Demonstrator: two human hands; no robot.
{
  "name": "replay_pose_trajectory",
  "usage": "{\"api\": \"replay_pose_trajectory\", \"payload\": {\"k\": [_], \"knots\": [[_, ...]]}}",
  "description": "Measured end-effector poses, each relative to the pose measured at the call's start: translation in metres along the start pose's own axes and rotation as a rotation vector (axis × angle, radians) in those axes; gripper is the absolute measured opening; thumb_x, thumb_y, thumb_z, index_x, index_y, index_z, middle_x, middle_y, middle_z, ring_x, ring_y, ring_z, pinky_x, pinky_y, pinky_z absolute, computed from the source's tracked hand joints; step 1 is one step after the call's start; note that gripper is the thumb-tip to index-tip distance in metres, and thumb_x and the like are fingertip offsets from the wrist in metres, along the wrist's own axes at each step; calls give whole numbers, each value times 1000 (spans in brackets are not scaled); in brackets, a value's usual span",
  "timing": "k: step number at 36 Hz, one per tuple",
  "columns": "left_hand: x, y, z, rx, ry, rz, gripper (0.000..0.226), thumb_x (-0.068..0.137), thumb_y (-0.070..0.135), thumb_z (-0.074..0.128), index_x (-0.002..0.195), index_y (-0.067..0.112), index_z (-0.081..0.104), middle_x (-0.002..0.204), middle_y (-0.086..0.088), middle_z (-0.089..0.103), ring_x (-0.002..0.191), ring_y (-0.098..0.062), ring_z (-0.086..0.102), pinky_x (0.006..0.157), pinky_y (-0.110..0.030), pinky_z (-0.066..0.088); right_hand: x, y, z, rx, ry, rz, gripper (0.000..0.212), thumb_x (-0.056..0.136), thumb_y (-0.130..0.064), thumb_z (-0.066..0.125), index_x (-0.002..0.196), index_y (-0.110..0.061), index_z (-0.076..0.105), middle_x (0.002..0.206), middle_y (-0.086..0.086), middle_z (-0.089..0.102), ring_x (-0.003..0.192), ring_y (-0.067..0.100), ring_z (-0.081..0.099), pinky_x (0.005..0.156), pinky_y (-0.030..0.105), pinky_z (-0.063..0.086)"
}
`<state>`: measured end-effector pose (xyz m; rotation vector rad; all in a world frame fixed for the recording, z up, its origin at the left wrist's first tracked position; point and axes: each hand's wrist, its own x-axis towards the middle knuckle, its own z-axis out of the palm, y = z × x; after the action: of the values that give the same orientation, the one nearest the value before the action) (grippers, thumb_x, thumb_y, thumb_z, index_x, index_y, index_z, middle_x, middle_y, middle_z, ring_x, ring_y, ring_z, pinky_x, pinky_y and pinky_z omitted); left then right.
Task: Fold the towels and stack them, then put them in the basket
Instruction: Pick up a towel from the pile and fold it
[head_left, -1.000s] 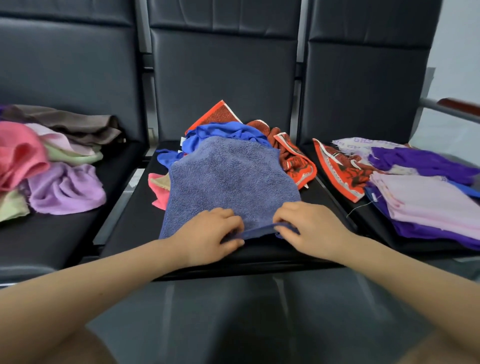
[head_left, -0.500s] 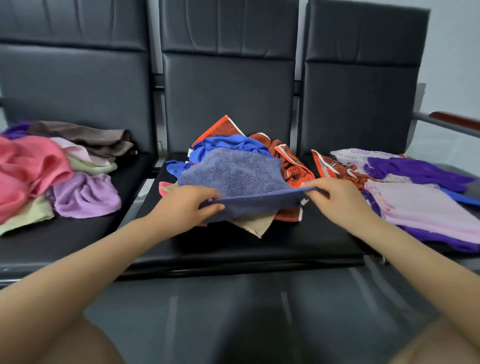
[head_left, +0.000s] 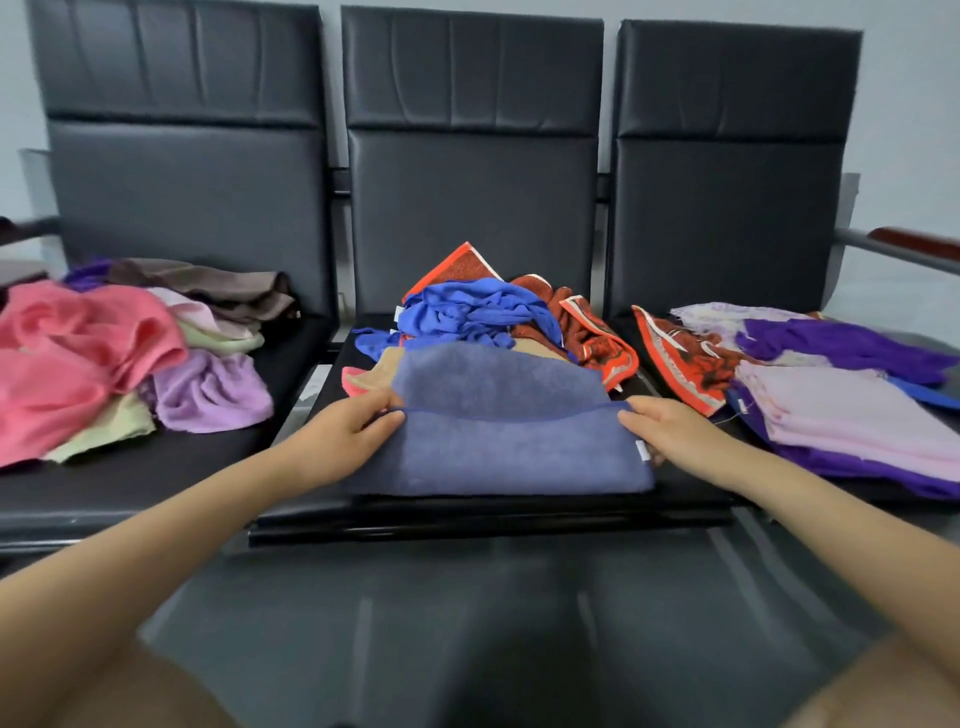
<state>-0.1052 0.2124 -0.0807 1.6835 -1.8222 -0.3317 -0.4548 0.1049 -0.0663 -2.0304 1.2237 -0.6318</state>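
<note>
Left hand (head_left: 345, 434): fingertips tucked under the folded-over edge of the slate-blue towel (head_left: 498, 452), not visible; thumb on top. Right hand (head_left: 670, 434): fingertips likewise covered by the towel's corner beside the white tag (head_left: 642, 450); tag print too small to read.

Beyond the fingers, tan cloth (head_left: 387, 366) and coral cloth (head_left: 356, 382) mostly buried under the towel; extent cannot be told. Royal-blue cloth (head_left: 478, 312) covers part of the red patterned towel (head_left: 592, 338).

Pink cloth (head_left: 67, 358), outboard of the left hand, cut by the frame's left edge. Purple cloth (head_left: 852, 348), outboard of the right hand, cut by the right edge.
</note>
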Motion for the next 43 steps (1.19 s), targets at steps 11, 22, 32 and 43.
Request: {"api": "replay_pose_trajectory", "payload": {"k": [11,22,32,43], "knots": [[27,-7,1,82,118,-60,12,94,20,57,85,26,62,84,3,64,78,-8,54,68,-15,36,28,4,-5,-112,170,-17,29,97,-16,52,77,6,54,72,16,51,68,18,45,62,33,30],[81,-16,23,247,188,-149,15,96,20,50,94,13,64,83,9,49,84,-17,48,78,-31,36,81,13,11,-370,271,63,33,96,-16,47,65,-14,37,61,7,44,60,22,43,54,36,27],[92,-29,41,209,204,-172,18,89,21,60,104,11,62,109,-8,53,96,-19,49,77,-23,28,92,30,17,-208,195,170,26,92,-34,60,76,-16,52,73,-4,57,66,12,53,57,28,34],[76,-26,31,-121,295,-461,53,85,34,70,129,11,51,122,-7,53,121,-22,47,85,-25,35,68,25,1,283,2,255,23,88,-29,68,96,-8,67,77,-3,64,71,13,53,63,26,38]]}}
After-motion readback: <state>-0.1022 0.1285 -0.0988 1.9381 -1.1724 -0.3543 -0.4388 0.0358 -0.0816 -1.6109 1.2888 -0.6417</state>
